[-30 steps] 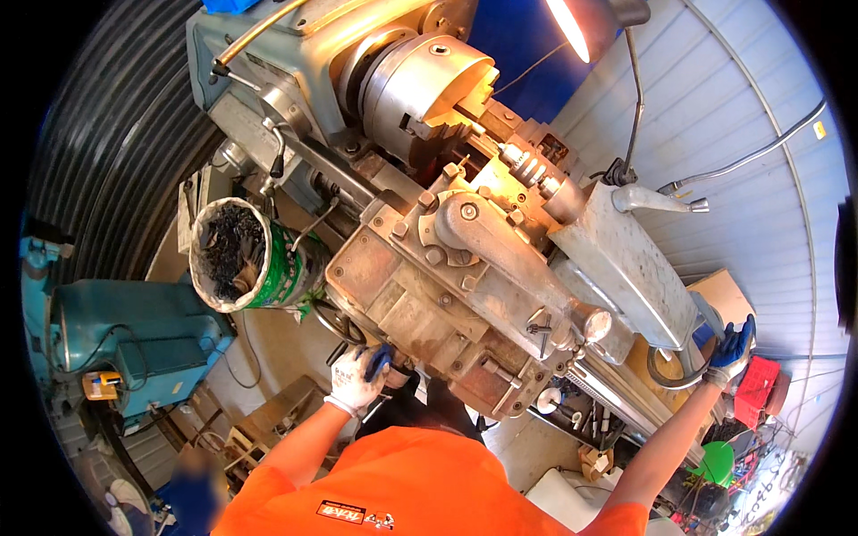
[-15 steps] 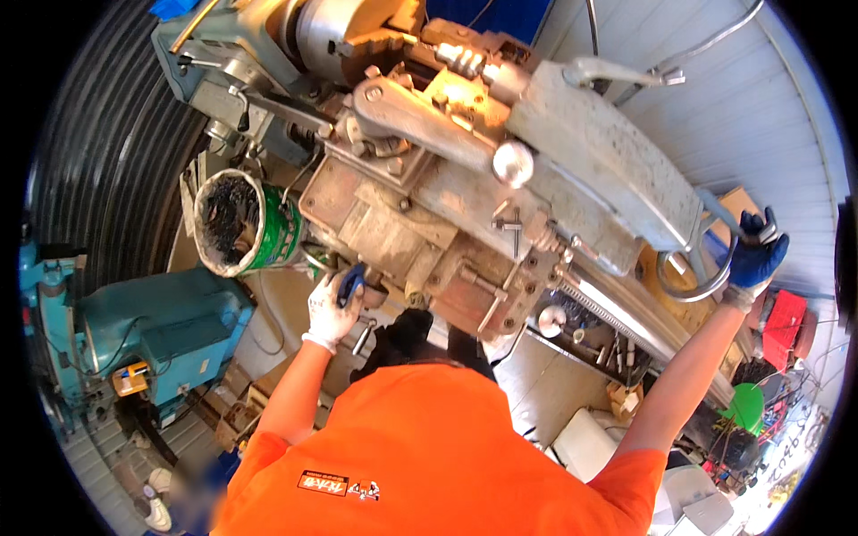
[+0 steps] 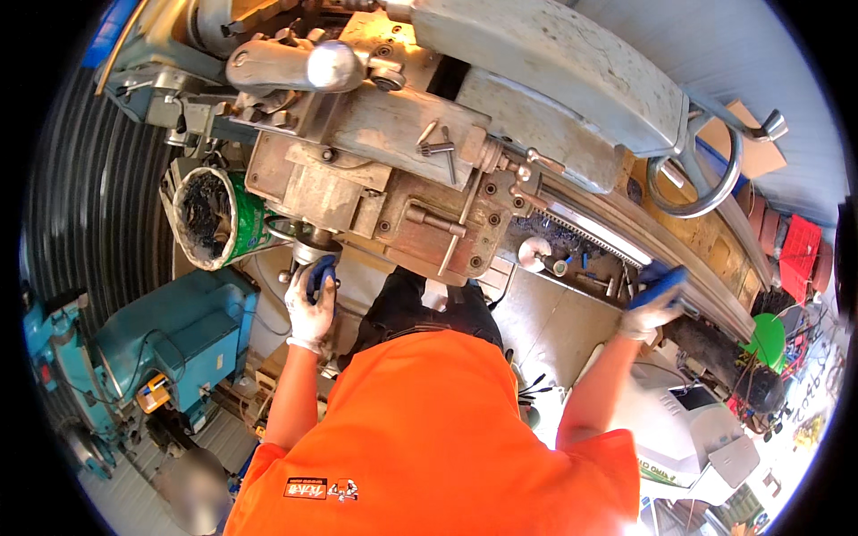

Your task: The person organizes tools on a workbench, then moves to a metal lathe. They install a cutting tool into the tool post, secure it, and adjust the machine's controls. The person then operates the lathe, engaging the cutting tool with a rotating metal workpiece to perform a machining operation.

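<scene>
The nearer left hand (image 3: pixel 310 308) has its grip curled on the round wheel (image 3: pixel 316 248) just ahead, at the big machine's (image 3: pixel 375 129) front edge; the right hand (image 3: pixel 655 302), by the long rail (image 3: pixel 618 221), is too blurry to tell.

My lathe (image 3: pixel 554 71): top slide (image 3: pixel 380 134) carries a small T-shaped key (image 3: pixel 436 148). Rust-brown plate (image 3: pixel 407 189) nearer me carries a wrench (image 3: pixel 434 220) with a crossbar. Tray (image 3: pixel 576 284) on my right holds a pale disc (image 3: pixel 536 254), small tools (image 3: pixel 611 285), dark chips (image 3: pixel 527 232).
</scene>
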Motion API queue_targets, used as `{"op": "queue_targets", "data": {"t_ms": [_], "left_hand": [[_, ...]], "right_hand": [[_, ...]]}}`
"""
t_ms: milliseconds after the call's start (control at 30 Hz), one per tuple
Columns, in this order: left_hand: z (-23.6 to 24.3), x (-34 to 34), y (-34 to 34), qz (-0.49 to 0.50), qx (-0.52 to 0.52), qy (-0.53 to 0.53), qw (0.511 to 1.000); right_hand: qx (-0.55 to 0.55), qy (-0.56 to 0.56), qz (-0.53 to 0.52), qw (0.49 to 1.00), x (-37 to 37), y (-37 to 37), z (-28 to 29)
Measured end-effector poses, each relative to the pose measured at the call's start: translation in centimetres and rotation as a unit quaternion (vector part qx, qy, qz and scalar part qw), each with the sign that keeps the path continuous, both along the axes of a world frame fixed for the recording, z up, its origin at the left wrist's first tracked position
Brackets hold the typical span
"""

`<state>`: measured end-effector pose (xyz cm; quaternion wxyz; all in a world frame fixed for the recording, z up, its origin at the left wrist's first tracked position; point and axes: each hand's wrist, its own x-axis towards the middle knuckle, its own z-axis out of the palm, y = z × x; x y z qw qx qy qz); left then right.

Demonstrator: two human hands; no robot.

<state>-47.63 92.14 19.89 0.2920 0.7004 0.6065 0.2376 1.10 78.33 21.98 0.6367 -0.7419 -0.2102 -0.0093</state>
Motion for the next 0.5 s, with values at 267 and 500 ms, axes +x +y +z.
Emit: {"op": "queue_targets", "data": {"t_ms": [267,500], "left_hand": [[1.5,-0.8,1.2,-0.042,0.019,0.059,0.997],[4.7,-2.5,3.4,-0.066,0.002,0.054,0.996]], "right_hand": [[-0.538,-0.026,0.418,0.731,-7.3,-17.8,-36.9],[-0.324,0.147,0.495,0.793,-9.2,-14.3,-40.3]]}}
